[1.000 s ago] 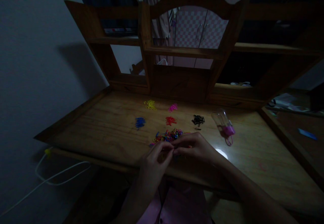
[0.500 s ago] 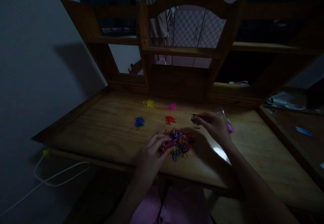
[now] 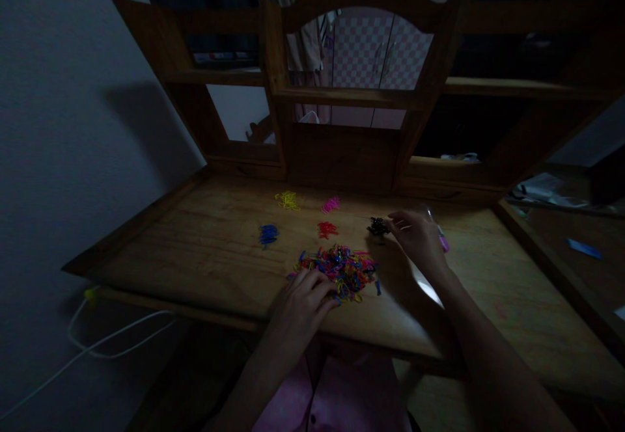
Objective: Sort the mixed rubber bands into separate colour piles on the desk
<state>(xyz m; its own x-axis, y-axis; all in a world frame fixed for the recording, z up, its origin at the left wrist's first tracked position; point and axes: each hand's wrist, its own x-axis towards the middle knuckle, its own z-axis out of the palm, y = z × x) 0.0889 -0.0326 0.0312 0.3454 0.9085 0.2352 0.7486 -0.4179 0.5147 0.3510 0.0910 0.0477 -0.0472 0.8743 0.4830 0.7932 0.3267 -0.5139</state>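
Note:
A mixed heap of small looped pieces in many colours (image 3: 349, 266) lies on the wooden desk; they are too small for me to tell their exact kind. My left hand (image 3: 303, 298) rests on the heap's near left edge, fingers curved and apart. Beside the small black pile (image 3: 377, 227) is my right hand (image 3: 414, 233), its fingers apart and nothing visible in them. Farther back sit a yellow pile (image 3: 287, 200) and a pink pile (image 3: 331, 205). A blue pile (image 3: 268, 235) and a red pile (image 3: 327, 229) lie nearer.
Behind my right hand lies a clear container with a purple part (image 3: 443, 242). A wooden shelf unit (image 3: 342, 97) rises along the desk's back edge. To the left, a white cable (image 3: 117, 354) hangs by the wall.
My right hand has drawn slightly right, off the black pieces, and its fingers have parted. My left hand has slid back toward the near edge of the heap, uncovering more of it.

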